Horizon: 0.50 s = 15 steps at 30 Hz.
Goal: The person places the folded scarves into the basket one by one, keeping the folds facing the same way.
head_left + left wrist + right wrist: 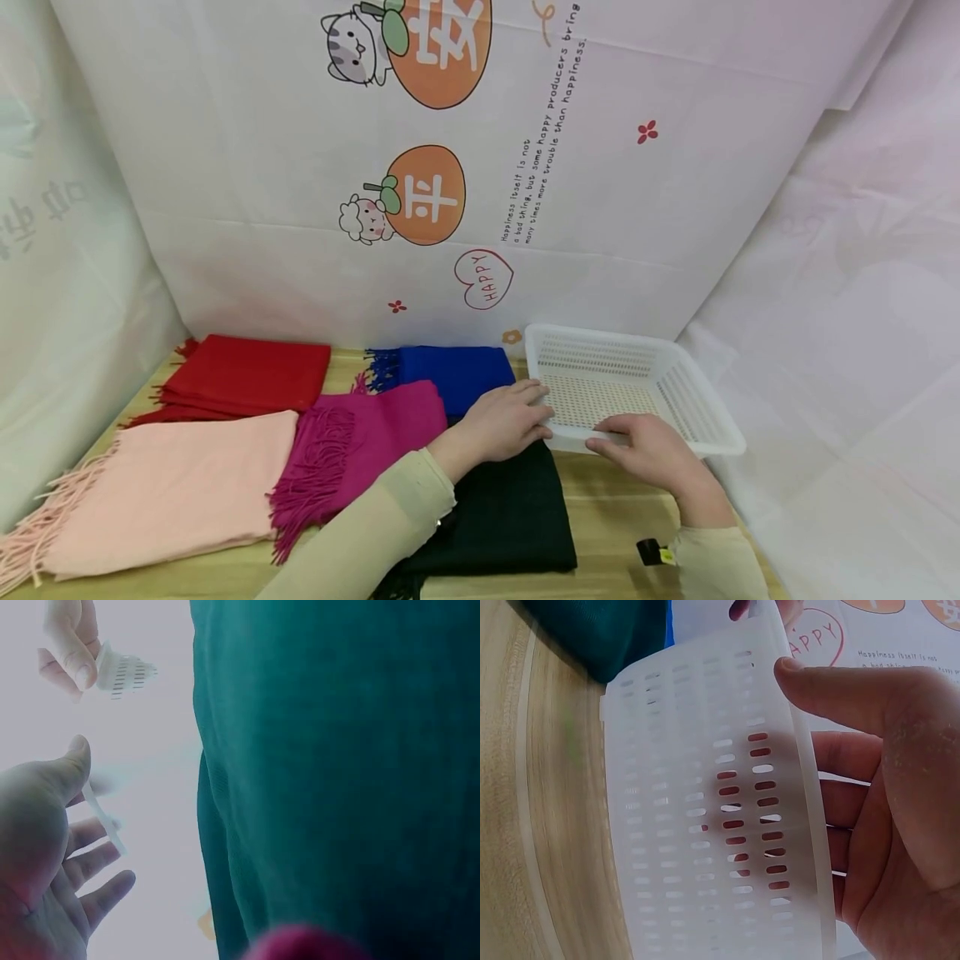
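A white plastic basket (596, 354) with slotted walls stands at the back right of the table. My left hand (501, 423) holds its left rim near the front corner; in the left wrist view the thumb and spread fingers (105, 896) lie on either side of the rim. Along the front side, my right hand (651, 450) grips the rim, thumb (840, 694) outside and fingers inside, seen through the slots. No item shows inside the basket. Under the left forearm lies a folded dark green scarf (517, 517), partly hidden by that arm.
Left of the basket lie more folded, fringed scarves: blue (453, 375), magenta (397, 425), red (255, 375) and pale pink (180, 483). White printed cloth (247, 150) hangs behind the wooden table (615, 517), with white sheets at both sides. A small black item (649, 552) is beside the right sleeve.
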Tool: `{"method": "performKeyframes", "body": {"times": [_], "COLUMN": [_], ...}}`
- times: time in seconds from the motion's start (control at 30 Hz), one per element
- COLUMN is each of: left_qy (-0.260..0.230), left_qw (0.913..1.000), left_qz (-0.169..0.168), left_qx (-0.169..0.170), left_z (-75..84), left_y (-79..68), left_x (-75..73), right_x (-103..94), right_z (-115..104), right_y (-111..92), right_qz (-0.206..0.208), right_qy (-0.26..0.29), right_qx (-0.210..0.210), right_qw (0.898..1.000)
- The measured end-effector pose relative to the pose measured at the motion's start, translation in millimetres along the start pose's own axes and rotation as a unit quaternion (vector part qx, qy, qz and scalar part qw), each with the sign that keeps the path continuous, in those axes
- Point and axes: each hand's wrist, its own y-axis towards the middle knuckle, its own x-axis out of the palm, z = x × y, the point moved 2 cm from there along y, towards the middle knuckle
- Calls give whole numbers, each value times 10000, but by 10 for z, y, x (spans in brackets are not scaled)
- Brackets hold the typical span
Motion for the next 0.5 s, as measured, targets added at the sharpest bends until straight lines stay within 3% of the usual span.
{"method": "performKeyframes", "body": {"times": [0.5], "left_qy": [453], "left_qw": [9987], "left_qz": [188], "left_qx": [114], "left_z": [126], "left_y": [-25], "left_x": [7], "right_x": [-29], "right_z": [114], "right_y": [-18], "right_qz": [0], "right_qy": [210], "right_qx": [86], "right_qw": [9997]}}
